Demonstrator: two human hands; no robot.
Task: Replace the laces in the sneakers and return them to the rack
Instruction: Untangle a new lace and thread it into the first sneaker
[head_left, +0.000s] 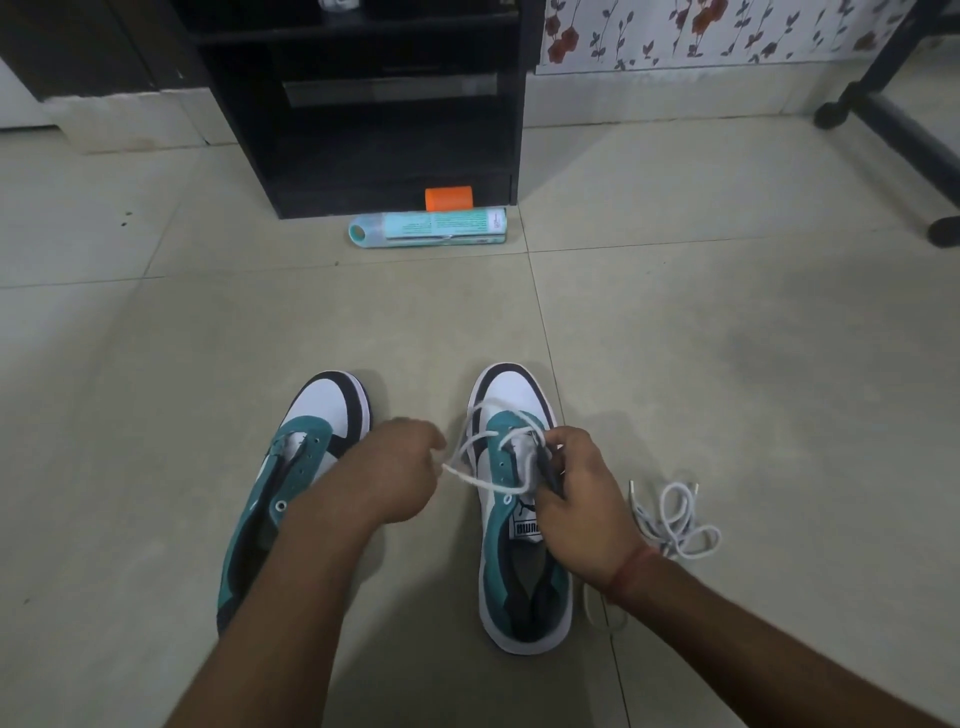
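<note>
On the tiled floor (727, 322), the right hand (576, 499) pinches the white lace (480, 447) at the right sneaker (519, 519); the left hand (395, 467) pinches its other end over the unlaced left sneaker (291, 467). A spare lace (675, 519) lies beside. Beyond stands the black rack (363, 104).

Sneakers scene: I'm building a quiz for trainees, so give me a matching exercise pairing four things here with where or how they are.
Things:
1. left sneaker
2. right sneaker
3. loose laces
4. orange cap

States or places:
A. in a heap on the floor tiles, right of both sneakers
B. at the foot of the black rack, behind a teal tube
C. eyelets bare, no lace in it
D. white lace running through its front eyelets, held by both hands

Pairs: 1-C, 2-D, 3-A, 4-B
</note>
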